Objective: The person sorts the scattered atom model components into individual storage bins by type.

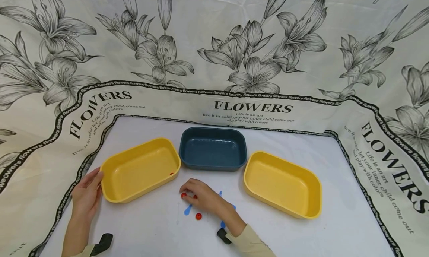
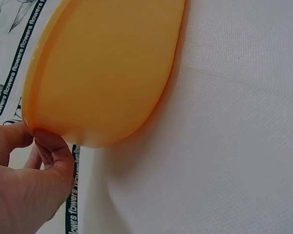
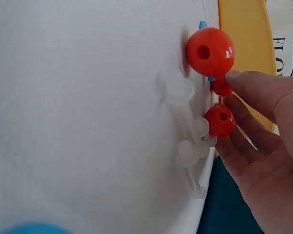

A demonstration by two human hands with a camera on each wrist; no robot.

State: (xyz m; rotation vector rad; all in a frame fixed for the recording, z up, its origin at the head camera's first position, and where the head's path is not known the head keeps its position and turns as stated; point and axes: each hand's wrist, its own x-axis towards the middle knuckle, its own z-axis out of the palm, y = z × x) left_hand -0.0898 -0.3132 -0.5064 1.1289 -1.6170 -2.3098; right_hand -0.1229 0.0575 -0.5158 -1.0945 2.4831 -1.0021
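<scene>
Facing flowered drapes (image 1: pixel 248 67) (white tabletop (image 1: pixel 151 227) below), left hand (image 1: pixel 85 196) pinches tray (image 1: pixel 139 173), right hand (image 1: pixel 205 196) ball (image 1: pixel 183 195).

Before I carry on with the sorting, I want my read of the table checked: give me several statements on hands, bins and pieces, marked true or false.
1. The left hand holds the left yellow bin. True.
2. The left yellow bin has nothing in it. False: a small red piece lies near its right end.
3. The right hand is at a red bead on the table. True.
4. All small pieces on the table are red. False: blue pieces and clear pieces lie there too.
5. The dark blue bin stands between the left and right yellow bins. True.
6. The right hand is inside the dark blue bin. False: it is outside that bin.
</scene>
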